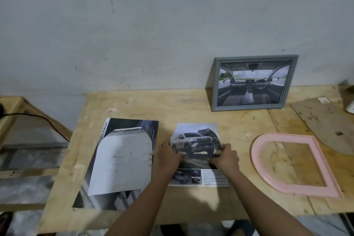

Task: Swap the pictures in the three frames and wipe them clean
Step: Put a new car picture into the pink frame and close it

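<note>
Hands steady the car picture (195, 142) on the surface (191, 105), between the open brochure (122, 159) and the empty pink frame (255, 157), which we judge it is being shaped to fit. Our left hand (166, 156) and right hand (225, 157) pinch its opposite side edges, fingers (226, 148) curled onto the paper, forearms reaching in side by side, wrists low. Behind, the grey frame (215, 86) leans against the wall, filled.

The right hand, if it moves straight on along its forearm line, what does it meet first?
The car picture, which the right hand already pinches. Beyond it there is probably only bare table up to the wall.
</note>
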Motion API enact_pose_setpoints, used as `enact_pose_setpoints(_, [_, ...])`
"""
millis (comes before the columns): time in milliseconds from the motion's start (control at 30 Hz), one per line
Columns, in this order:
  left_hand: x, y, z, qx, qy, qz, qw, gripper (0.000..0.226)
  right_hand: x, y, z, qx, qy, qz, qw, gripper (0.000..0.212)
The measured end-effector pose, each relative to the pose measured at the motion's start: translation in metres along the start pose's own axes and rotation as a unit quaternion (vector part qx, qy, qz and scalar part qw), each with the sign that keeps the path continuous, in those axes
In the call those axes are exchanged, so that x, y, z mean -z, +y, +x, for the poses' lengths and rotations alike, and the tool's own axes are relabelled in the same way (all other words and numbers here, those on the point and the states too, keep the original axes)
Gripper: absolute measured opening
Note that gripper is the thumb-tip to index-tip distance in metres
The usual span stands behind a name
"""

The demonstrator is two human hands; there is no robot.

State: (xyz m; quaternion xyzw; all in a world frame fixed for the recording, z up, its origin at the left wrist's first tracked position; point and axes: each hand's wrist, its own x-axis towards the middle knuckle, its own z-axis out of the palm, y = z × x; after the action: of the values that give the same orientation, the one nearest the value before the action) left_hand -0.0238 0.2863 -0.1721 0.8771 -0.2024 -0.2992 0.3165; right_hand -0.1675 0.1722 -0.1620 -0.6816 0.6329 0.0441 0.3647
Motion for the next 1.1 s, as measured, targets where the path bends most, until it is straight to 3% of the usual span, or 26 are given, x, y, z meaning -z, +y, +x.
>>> enact_pose_setpoints(167, [0.004, -0.006, -0.001, 0.004, 0.023, -0.067, 0.997, 0.026, 0.003, 0.013, -0.001, 0.024, 0.004, 0.109, 0.994, 0.041])
enact_pose_setpoints(367, [0.007, -0.006, 0.001, -0.011, 0.046, -0.115, 0.992, 0.021, 0.009, 0.013, 0.001, 0.057, -0.003, 0.14, 0.989, 0.018])
enact_pose_setpoints(667, [0.008, -0.001, -0.003, -0.019, 0.028, -0.115, 0.993, 0.012, 0.011, 0.01, -0.005, 0.1, 0.022, 0.093, 0.99, 0.011])
enact_pose_setpoints(767, [0.01, 0.001, -0.006, 0.0, 0.002, -0.145, 0.989, 0.012, 0.015, 0.012, -0.006, 0.088, 0.016, 0.125, 0.988, 0.002])
enact_pose_setpoints(933, [0.013, 0.017, -0.009, -0.012, -0.03, -0.203, 0.979, 0.013, 0.038, 0.008, -0.003, 0.099, 0.016, 0.168, 0.981, 0.009])
enact_pose_setpoints(1100, [0.005, 0.046, -0.023, -0.01, -0.019, -0.262, 0.965, 0.029, 0.067, 0.013, 0.002, 0.119, 0.018, 0.178, 0.977, 0.01])
